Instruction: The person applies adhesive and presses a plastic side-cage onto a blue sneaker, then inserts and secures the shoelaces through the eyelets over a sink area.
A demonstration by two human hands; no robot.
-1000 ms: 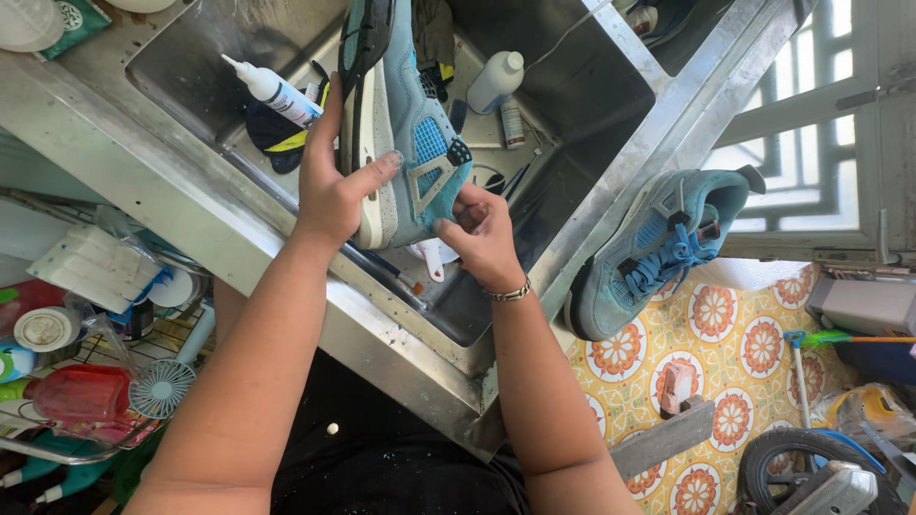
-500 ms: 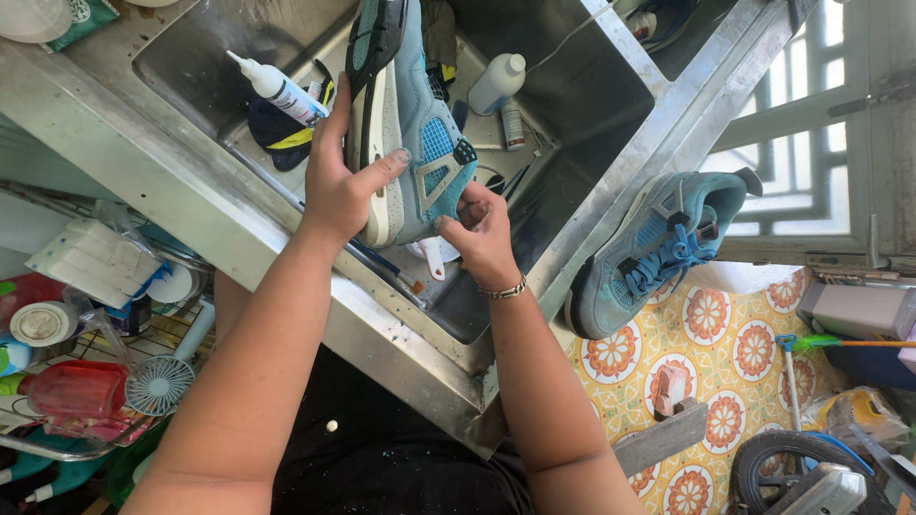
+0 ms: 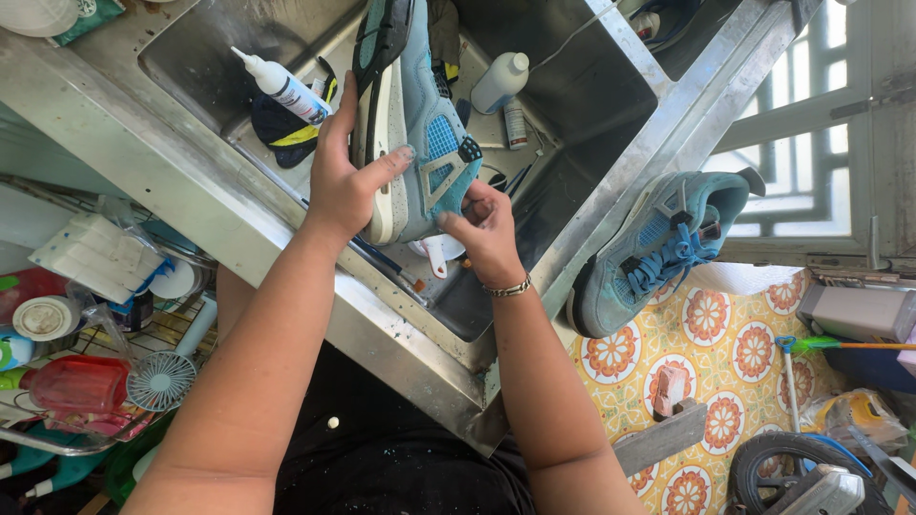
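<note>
Over a steel sink (image 3: 200,181) I hold a light blue sneaker (image 3: 412,114) with a white speckled midsole, turned on its side. My left hand (image 3: 345,176) grips it around the sole, thumb laid across the midsole. My right hand (image 3: 482,224) pinches the shoe's lower edge near the blue mesh panel and black lace tab; a thin bracelet circles that wrist. The matching sneaker (image 3: 658,250) with blue laces rests on the sink's right rim.
In the sink lie a white squeeze bottle with a pointed nozzle (image 3: 281,86), a dark cloth (image 3: 281,129), a white bottle (image 3: 498,81) and a small brush (image 3: 401,272). A small fan (image 3: 160,380) and containers clutter the left shelf. Patterned floor tiles (image 3: 725,381) lie right.
The hands and the sneaker stay almost where they were; the view has shifted only slightly.
</note>
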